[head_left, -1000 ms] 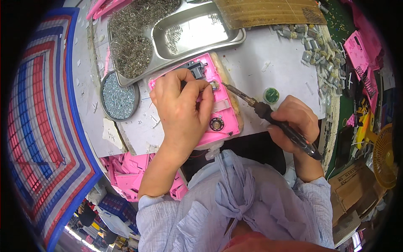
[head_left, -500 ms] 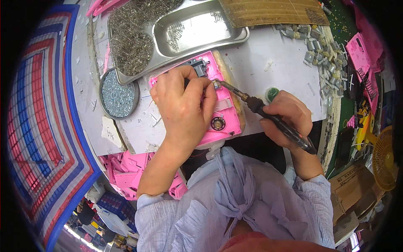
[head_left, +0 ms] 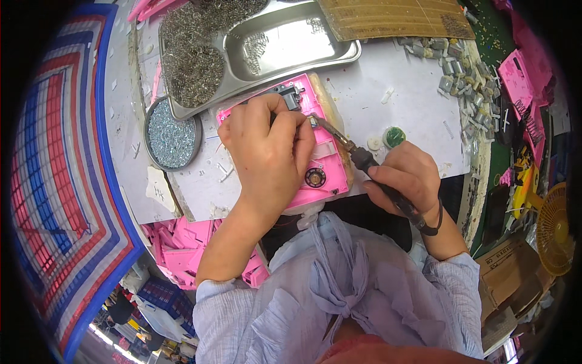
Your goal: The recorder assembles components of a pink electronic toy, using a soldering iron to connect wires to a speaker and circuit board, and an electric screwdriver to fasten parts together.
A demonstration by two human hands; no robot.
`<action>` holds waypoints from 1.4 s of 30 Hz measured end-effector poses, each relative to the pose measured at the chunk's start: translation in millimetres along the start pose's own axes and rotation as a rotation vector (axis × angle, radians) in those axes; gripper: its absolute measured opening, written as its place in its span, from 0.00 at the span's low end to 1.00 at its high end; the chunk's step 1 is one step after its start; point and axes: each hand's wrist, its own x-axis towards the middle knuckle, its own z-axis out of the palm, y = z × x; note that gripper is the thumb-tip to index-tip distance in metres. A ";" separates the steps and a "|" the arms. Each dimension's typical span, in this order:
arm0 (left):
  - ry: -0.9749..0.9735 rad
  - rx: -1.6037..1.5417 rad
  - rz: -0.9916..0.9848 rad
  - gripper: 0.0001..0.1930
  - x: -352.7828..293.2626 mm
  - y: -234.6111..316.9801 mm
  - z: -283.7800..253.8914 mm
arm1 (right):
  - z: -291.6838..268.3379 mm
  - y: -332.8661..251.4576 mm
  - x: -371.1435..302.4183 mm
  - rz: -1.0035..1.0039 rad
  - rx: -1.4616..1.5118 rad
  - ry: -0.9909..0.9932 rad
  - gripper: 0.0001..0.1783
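My right hand (head_left: pixel 411 176) grips the dark handle of a soldering iron (head_left: pixel 362 159). Its metal tip reaches left to a small part (head_left: pixel 313 121) at the right side of an open pink plastic housing (head_left: pixel 330 159). Over the housing lies my left hand (head_left: pixel 265 142), thumb and fingers pinched together close to the iron's tip; what they hold is hidden. A dark grey block (head_left: pixel 286 94) sits in the far end of the housing, and a round black part with a coppery middle (head_left: pixel 315 177) in the near end. A padded, yellowish strip (head_left: pixel 324 91) shows beneath its right edge.
A steel tray (head_left: pixel 357 51) with heaped springs (head_left: pixel 200 67) stands behind the housing. At left is a round dish of small screws (head_left: pixel 174 136). Small motors (head_left: pixel 458 76) lie at right, near a cardboard sheet (head_left: pixel 394 18) and a green round item (head_left: pixel 394 136). Pink parts (head_left: pixel 182 246) fill the lower left.
My right hand has shifted slightly down and left, tilting the soldering iron more steeply; a small white disc now shows beside the green item. My left hand stays pinched over the housing.
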 end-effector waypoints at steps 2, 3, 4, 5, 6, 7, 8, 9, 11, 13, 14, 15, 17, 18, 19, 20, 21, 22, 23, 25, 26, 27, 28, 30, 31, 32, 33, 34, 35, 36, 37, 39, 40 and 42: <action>-0.001 0.011 -0.003 0.07 0.1 0.5 0.1 | 1.7 0.9 -1.3 0.000 0.003 -0.006 0.21; -0.005 0.017 -0.005 0.07 0.1 1.1 -0.3 | 1.9 0.6 -1.1 0.004 0.004 -0.004 0.20; -0.009 0.022 -0.007 0.07 0.3 1.4 -0.3 | 2.3 0.3 -0.7 0.009 0.005 -0.003 0.20; -0.006 0.022 -0.005 0.07 0.2 1.5 -0.3 | 2.4 -0.3 -0.6 0.015 0.005 -0.003 0.20; -0.003 0.022 -0.003 0.07 0.2 1.3 -0.1 | 2.0 -0.6 -0.8 0.025 0.010 -0.010 0.20; -0.001 0.023 0.000 0.07 0.2 1.1 0.3 | 1.2 -0.8 -1.2 0.034 0.015 -0.017 0.20; 0.005 0.012 0.003 0.07 -0.5 0.2 1.2 | 0.8 -0.6 -1.4 0.042 0.021 -0.024 0.20; 0.010 0.002 0.006 0.07 -1.7 -1.0 2.6 | -1.2 -1.8 -1.8 0.051 0.022 -0.007 0.20; 0.018 0.000 0.016 0.07 -2.0 -1.5 3.3 | -8.8 -6.8 -2.9 0.070 0.024 0.028 0.21; 0.024 0.014 0.028 0.07 -0.8 -0.8 2.7 | -18.1 -9.6 -4.7 0.087 0.026 0.020 0.21; 0.017 0.020 0.023 0.07 0.1 0.0 1.8 | -21.7 -10.3 -5.8 0.094 0.027 0.017 0.22; 0.010 0.026 0.018 0.08 0.6 0.8 0.4 | -23.8 -10.7 -6.8 0.097 0.033 0.018 0.22; 0.004 0.032 0.015 0.08 1.1 1.7 -0.8 | -26.5 -11.4 -7.8 0.101 0.043 0.020 0.22; 0.005 0.033 0.017 0.08 1.1 1.8 -1.0 | -27.1 -12.3 -7.9 0.106 0.041 0.023 0.22; 0.006 0.034 0.018 0.08 1.1 1.9 -1.1 | -27.6 -13.2 -8.0 0.110 0.040 0.025 0.21; 0.008 0.029 0.019 0.07 1.1 1.7 -1.2 | -27.9 -13.4 -8.2 0.115 0.039 0.028 0.21; 0.009 0.023 0.021 0.07 1.0 1.4 -1.4 | -27.6 -13.1 -8.2 0.113 0.043 0.034 0.21; 0.010 0.018 0.022 0.07 0.8 1.1 -1.3 | -26.8 -12.7 -8.3 0.111 0.048 0.040 0.20; 0.009 0.011 0.016 0.07 0.1 0.9 -0.8 | -26.0 -12.5 -8.5 0.109 0.053 0.046 0.20; 0.007 -0.002 0.005 0.07 -1.2 0.3 0.0 | -23.6 -11.9 -8.3 0.102 0.057 0.057 0.20; 0.010 0.003 0.008 0.07 -1.2 0.4 -0.1 | -22.6 -11.8 -8.3 0.100 0.059 0.062 0.20; 0.012 0.007 0.010 0.07 -0.9 0.8 -0.4 | -22.4 -12.1 -8.3 0.102 0.057 0.060 0.20; 0.014 0.012 0.012 0.07 -0.8 0.9 -0.4 | -22.2 -12.6 -8.3 0.105 0.055 0.058 0.19; 0.016 -0.001 0.006 0.07 -2.1 0.3 0.7 | -22.1 -13.0 -7.9 0.107 0.053 0.057 0.19; 0.016 -0.007 0.004 0.07 -2.6 0.0 1.1 | -22.0 -12.8 -8.2 0.107 0.052 0.059 0.19; 0.017 -0.006 0.005 0.07 -2.7 -0.1 1.3 | -22.0 -12.5 -8.2 0.106 0.049 0.062 0.19; 0.018 -0.004 0.006 0.07 -2.8 -0.1 1.2 | -22.2 -12.5 -7.6 0.104 0.047 0.060 0.19; 0.019 -0.002 0.007 0.07 -2.8 -0.2 1.3 | -22.6 -12.8 -6.9 0.103 0.046 0.059 0.20; 0.022 -0.004 0.008 0.07 -3.1 -0.4 1.6 | -22.6 -12.8 -6.7 0.101 0.045 0.058 0.20; 0.026 -0.006 0.009 0.07 -3.4 -0.5 2.0 | -22.5 -12.4 -7.1 0.099 0.041 0.056 0.20; 0.029 -0.008 0.010 0.07 -3.6 -0.6 2.3 | -22.3 -11.9 -7.9 0.098 0.037 0.053 0.20; 0.031 0.004 0.018 0.07 -1.9 0.5 0.6 | -23.1 -11.9 -8.0 0.101 0.035 0.049 0.20; 0.031 0.009 0.022 0.07 -1.3 1.0 0.0 | -23.7 -12.2 -7.8 0.104 0.037 0.047 0.20; 0.033 0.010 0.020 0.07 -0.7 1.2 -0.1 | -24.1 -12.7 -7.1 0.106 0.041 0.045 0.20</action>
